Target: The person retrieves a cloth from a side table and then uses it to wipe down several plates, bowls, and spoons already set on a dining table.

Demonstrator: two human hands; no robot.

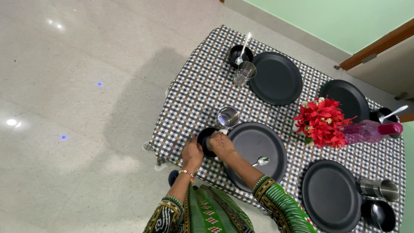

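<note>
Both my hands are on a small black bowl [205, 137] near the front left edge of a table with a checked cloth [194, 92]. My left hand [192, 152] grips the bowl's near rim. My right hand [221, 143] rests on its right side and seems to hold a pale cloth or tissue against it. Just behind the bowl stands a steel tumbler [227, 117]. A black plate [257, 153] lies to the right of the bowl, with a steel spoon [261, 162] on it.
Three more black plates [276, 78] [347, 99] [331, 195] lie on the table, each with a small black bowl and tumbler nearby. A vase of red flowers [321, 121] and a pink bottle [371, 131] on its side stand mid-table. Glossy floor lies left.
</note>
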